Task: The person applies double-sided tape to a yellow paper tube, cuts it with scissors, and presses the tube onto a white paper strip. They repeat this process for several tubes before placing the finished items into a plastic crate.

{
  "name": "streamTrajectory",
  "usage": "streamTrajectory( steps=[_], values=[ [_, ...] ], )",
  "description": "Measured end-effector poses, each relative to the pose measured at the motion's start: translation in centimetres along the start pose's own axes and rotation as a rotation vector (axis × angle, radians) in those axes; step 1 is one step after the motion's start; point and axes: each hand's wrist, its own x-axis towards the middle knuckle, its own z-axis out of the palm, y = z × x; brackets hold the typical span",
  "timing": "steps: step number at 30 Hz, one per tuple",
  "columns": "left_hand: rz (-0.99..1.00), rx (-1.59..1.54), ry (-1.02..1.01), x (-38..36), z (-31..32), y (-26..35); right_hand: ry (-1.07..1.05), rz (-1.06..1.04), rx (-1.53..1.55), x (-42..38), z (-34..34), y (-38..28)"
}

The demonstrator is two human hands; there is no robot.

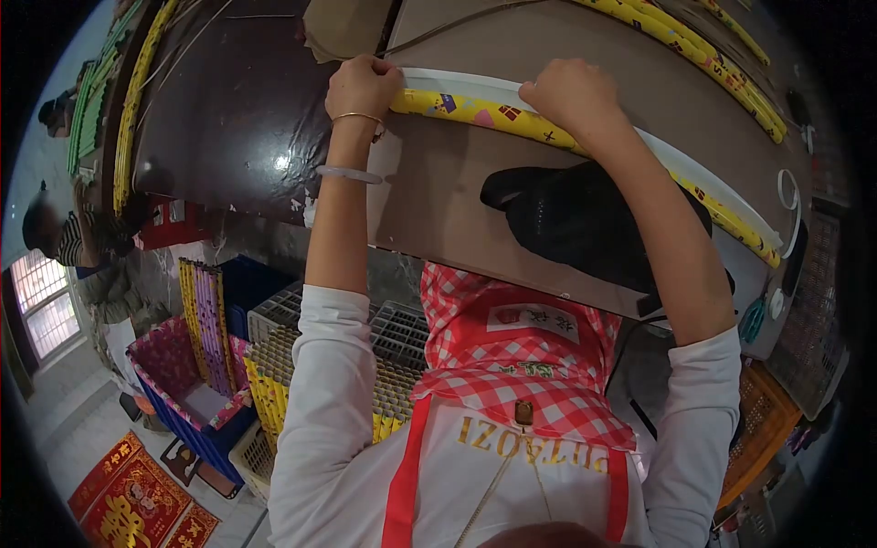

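Note:
A long yellow patterned paper roll (489, 113) with a white strip along its far edge lies across the brown table (438, 183). At its left end my left hand (364, 89) has its fingers closed on the roll's edge. Farther right, my right hand (571, 93) is curled with its fingers closed on the white strip. My right forearm crosses over the roll. A black cloth item (575, 219) lies on the table between my arms, partly under my right forearm.
More yellow rolls (694, 50) lie at the far right of the table. Below its near edge are crates of yellow tubes (393, 402) and a pink-lined blue bin (174, 365). Green scissors (754, 320) hang at the right edge. Another person (68, 228) is at far left.

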Motion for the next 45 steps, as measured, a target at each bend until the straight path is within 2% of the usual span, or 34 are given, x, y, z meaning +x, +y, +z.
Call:
streamTrajectory(
  steps=[8,13,16,26,28,32,36,40,45],
  values=[
    [-0.013,0.001,0.010,0.0,0.1,0.0,-0.013,0.007,-0.031,0.2,0.0,-0.3],
    [-0.056,-0.151,0.039,0.2,0.4,-0.8,0.003,-0.016,-0.051,0.6,0.6,-0.3],
    [-0.054,-0.155,-0.034,0.8,0.5,-1.4,0.009,-0.023,-0.058,0.3,0.4,-0.4],
    [-0.044,-0.154,-0.004,0.6,0.2,-1.1,0.037,-0.043,-0.036,-0.1,0.4,-0.2],
    [0.099,-0.092,0.091,-0.2,0.2,0.0,0.032,-0.045,-0.028,-0.1,0.3,-0.1],
    [0.252,0.084,0.038,-0.6,0.3,2.5,0.015,-0.055,-0.014,-0.3,-0.1,-0.2],
    [0.277,0.040,-0.107,-1.5,0.8,4.9,0.021,-0.045,-0.024,-0.4,0.1,-0.1],
    [0.330,0.019,-0.088,-2.0,1.9,6.3,-0.004,-0.045,-0.045,-0.3,0.0,0.0],
    [0.463,-0.066,-0.168,-1.8,3.4,7.0,-0.032,-0.051,-0.046,0.1,-0.1,0.3]
  ],
)
